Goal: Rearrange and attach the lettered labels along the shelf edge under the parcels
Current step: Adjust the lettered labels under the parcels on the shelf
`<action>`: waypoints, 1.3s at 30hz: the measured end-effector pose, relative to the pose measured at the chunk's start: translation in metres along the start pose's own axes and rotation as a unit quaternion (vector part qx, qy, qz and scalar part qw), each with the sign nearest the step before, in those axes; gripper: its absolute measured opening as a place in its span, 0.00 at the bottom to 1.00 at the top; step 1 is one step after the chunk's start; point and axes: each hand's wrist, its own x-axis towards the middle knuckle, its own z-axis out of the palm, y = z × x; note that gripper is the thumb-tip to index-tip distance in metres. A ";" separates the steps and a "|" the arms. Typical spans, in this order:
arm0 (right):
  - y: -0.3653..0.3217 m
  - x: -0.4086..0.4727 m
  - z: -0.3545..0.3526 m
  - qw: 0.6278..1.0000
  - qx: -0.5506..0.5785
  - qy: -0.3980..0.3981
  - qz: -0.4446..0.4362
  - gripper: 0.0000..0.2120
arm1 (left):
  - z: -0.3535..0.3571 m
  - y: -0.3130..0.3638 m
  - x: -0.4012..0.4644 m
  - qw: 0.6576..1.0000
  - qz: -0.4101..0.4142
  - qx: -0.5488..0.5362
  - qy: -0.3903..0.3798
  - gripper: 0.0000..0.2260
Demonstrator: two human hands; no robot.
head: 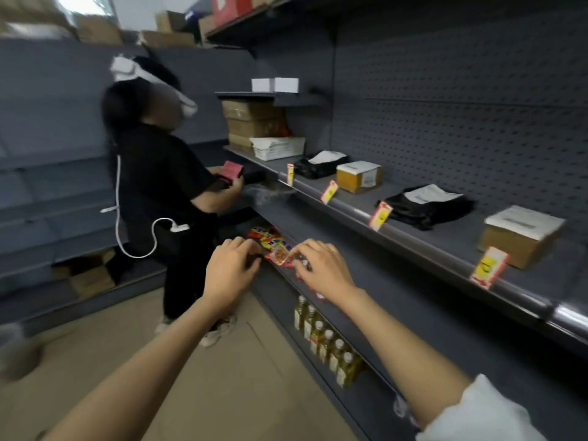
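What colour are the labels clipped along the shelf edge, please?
Yellow with red borders, clearest on the nearest label in the head view.

Bare shelf edge runs between hanging labels; another person blocks its far end.

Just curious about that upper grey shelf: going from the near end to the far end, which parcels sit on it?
Brown cardboard box with white label → flat black bag with white slip → small yellow-brown box → second black bag → white tray.
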 end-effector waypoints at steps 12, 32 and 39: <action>0.053 0.134 0.073 0.997 0.029 0.018 0.064 0.06 | 0.070 -0.077 0.098 0.998 -0.027 -0.057 0.009 0.06; 0.235 0.313 0.099 0.989 -0.064 0.020 0.133 0.10 | 0.263 -0.123 0.359 0.975 -0.067 -0.213 -0.021 0.10; 0.255 0.358 0.124 0.974 -0.089 0.038 0.205 0.11 | 0.318 -0.156 0.429 0.954 -0.108 -0.272 -0.071 0.12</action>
